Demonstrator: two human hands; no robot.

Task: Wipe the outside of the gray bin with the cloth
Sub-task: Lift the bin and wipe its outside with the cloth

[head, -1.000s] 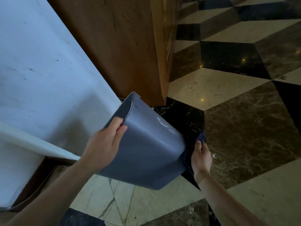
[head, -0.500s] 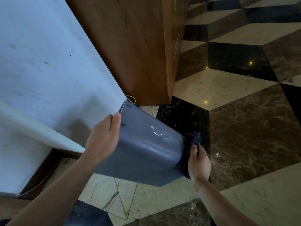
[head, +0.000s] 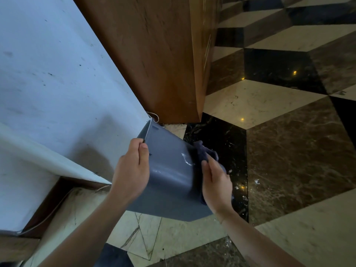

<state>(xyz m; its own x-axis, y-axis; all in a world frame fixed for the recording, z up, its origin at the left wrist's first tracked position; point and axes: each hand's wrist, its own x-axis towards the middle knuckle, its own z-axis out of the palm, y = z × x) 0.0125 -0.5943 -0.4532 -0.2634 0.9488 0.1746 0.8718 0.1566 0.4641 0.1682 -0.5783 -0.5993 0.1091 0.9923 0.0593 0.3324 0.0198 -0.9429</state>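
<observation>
The gray bin is held off the floor, tipped so its open mouth faces up and to the left and its bottom points toward me. My left hand grips its rim, thumb on the outer wall. My right hand holds a dark blue cloth pressed against the bin's right outer wall. A wet white streak shows on the wall beside the cloth. Part of the cloth is hidden under my palm.
A white wall slopes down on the left, with a wooden cabinet behind the bin. A thin cord hangs at the cabinet's foot. The marble floor has a cube pattern with wet specks to the right.
My right hand slid the cloth up along the bin's right wall from its bottom corner. The bin tilted lower, and my left hand shifted its grip on the rim.
</observation>
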